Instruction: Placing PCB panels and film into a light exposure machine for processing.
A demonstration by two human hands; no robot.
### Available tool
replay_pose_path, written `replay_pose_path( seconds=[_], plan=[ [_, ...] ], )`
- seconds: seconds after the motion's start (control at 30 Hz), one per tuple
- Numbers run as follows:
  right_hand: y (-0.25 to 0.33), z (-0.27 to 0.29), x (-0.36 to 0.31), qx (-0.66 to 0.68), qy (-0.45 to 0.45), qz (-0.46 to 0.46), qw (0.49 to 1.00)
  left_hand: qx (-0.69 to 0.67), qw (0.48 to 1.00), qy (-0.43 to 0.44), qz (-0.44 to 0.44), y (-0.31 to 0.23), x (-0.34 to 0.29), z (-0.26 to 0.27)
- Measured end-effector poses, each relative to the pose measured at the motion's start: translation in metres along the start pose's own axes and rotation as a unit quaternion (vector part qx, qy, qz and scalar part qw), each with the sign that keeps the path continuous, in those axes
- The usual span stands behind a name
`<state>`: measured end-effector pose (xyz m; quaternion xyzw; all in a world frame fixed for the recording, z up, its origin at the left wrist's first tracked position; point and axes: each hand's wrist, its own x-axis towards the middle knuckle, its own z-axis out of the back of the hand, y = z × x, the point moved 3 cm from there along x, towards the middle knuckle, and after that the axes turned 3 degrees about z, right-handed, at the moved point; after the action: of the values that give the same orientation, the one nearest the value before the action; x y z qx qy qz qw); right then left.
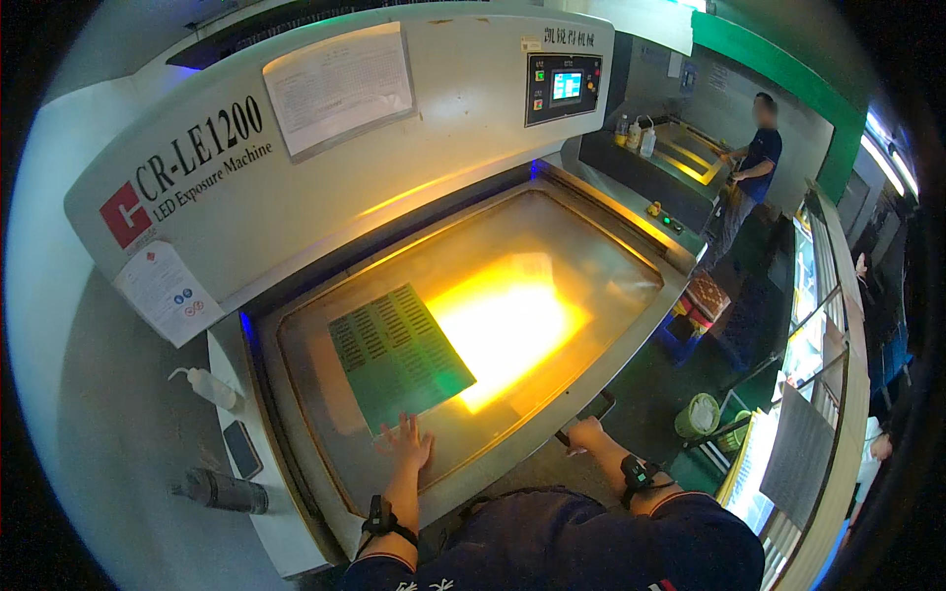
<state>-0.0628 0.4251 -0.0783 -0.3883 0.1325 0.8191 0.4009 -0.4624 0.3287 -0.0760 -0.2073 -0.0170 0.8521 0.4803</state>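
Note:
A green circuit panel [399, 357] with rows of slots lies flat on the glass bed [591, 276] of a large grey exposure machine, left of a bright yellow glare. My left hand [406, 441] rests open, fingers spread, on the glass just at the panel's near edge. My right hand [585, 433] grips a dark handle [595, 408] on the frame's front right edge. Both wrists wear black bands.
A white squeeze bottle [209, 386], a dark phone [242, 449] and a dark bottle [219, 491] lie on the machine's left ledge. A control screen [564, 87] sits up on the raised lid. Another person [749, 167] stands at a second machine far right. A green bin [698, 416] stands below right.

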Motion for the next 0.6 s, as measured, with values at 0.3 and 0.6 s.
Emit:
replay_pose_path(
  seconds=[0.3,0.6],
  plan=[
    [-0.005,-0.045,0.037,-0.007,-0.036,-0.035,0.999,0.050,0.987,-0.120,-0.093,0.032,-0.001,-0.029],
    [0.009,-0.002,0.006,0.047,-0.037,-0.054,0.997,0.031,0.985,-0.136,-0.099,0.035,0.002,-0.028]
  ],
)
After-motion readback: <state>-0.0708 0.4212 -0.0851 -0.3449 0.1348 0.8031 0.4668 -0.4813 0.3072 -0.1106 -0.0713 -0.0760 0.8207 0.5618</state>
